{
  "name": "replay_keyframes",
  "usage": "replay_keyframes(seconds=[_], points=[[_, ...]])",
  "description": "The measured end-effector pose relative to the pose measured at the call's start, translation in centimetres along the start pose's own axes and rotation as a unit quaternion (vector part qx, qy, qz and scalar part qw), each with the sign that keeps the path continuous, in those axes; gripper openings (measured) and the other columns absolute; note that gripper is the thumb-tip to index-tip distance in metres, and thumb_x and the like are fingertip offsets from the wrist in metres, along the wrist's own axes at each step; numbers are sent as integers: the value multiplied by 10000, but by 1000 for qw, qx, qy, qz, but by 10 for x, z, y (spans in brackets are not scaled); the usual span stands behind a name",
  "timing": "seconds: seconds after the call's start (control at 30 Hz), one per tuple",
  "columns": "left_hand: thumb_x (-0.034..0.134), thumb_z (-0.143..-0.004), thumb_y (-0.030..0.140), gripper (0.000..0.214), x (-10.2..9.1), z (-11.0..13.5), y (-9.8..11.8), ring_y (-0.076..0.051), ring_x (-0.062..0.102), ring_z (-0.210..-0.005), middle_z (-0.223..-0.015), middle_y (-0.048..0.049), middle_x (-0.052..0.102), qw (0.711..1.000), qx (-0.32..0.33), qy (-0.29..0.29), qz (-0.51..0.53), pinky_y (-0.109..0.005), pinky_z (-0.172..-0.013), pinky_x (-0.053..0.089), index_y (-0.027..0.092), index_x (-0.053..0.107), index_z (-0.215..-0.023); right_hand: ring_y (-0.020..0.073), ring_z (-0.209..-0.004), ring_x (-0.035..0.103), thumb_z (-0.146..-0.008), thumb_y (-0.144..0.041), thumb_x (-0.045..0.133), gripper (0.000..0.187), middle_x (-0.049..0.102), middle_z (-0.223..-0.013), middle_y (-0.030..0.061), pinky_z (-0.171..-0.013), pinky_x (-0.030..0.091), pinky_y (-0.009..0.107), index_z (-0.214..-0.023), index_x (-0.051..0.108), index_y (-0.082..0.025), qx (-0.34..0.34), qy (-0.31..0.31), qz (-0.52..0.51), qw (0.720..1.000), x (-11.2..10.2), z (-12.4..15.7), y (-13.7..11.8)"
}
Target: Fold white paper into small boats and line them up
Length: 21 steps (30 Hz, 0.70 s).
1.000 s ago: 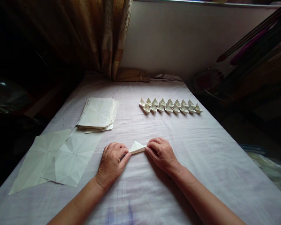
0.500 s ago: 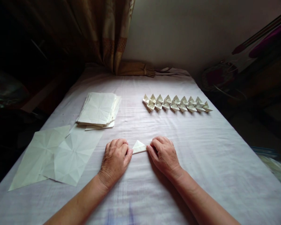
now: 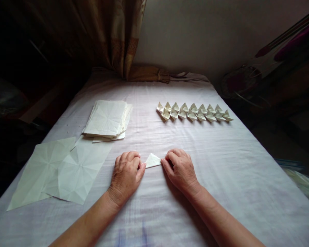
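A small folded white paper piece (image 3: 152, 160) with a pointed top lies on the white cloth (image 3: 170, 212) between my hands. My left hand (image 3: 126, 173) has curled fingers pinching its left end. My right hand (image 3: 180, 168) pinches its right end the same way, fingers curled. Beyond, on the right, a row of several finished small folded paper shapes (image 3: 194, 112) lies in a line.
A stack of creased white square sheets (image 3: 106, 120) sits at the left middle. Two loose creased sheets (image 3: 61, 169) lie flat nearer, at the left. A brown curtain (image 3: 123, 37) hangs at the back. Dark clutter flanks both sides of the cloth.
Both hands have stayed on the folded piece, closing in a little on its ends. The view has tilted slightly, so everything sits a bit differently in the picture.
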<state>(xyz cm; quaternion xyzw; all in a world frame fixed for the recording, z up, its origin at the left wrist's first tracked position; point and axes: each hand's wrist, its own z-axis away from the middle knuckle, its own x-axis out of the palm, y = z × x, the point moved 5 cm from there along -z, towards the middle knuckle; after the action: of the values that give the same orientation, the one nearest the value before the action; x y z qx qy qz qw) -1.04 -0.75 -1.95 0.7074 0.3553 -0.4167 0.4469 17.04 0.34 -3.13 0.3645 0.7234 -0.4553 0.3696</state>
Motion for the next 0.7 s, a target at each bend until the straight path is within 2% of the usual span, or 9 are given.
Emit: replay_keyframes(seconds=[0.33, 0.43, 0.6, 0.7], points=[[582, -866, 240, 168, 1, 0, -2, -247, 542, -938, -995, -61, 651, 1000, -2, -1, 2, -401, -829, 402, 213, 546, -704, 198, -799, 533, -885, -276, 582, 210, 615, -803, 29, -733, 337, 332, -689, 541, -215, 4, 3, -10, 1000, 0, 1, 0], [574, -872, 247, 126, 1, 0, -2, -242, 538, -904, -952, -58, 638, 1000, -9, -7, -5, -388, -806, 399, 214, 537, -756, 201, -797, 532, -885, -278, 584, 203, 612, -800, 30, -737, 337, 331, -697, 538, -215, 8, 3, -13, 1000, 1, 1, 1], [570, -883, 224, 8, 1, 0, -1, -234, 538, -903, -947, -41, 621, 1000, -6, -12, 4, -383, -820, 391, 220, 574, -888, 205, -825, 533, -888, -241, 565, 52, 629, -854, 32, -743, 336, 324, -853, 596, -218, 7, 8, -26, 1000, 3, 2, 3], [571, -887, 208, 40, 2, -1, 0, -234, 539, -946, -1000, -36, 626, 1000, 7, -17, 21, -386, -840, 385, 236, 595, -873, 197, -850, 536, -895, -210, 557, 92, 637, -887, 28, -757, 332, 319, -840, 629, -228, -7, -2, -29, 1000, 3, 2, 2]])
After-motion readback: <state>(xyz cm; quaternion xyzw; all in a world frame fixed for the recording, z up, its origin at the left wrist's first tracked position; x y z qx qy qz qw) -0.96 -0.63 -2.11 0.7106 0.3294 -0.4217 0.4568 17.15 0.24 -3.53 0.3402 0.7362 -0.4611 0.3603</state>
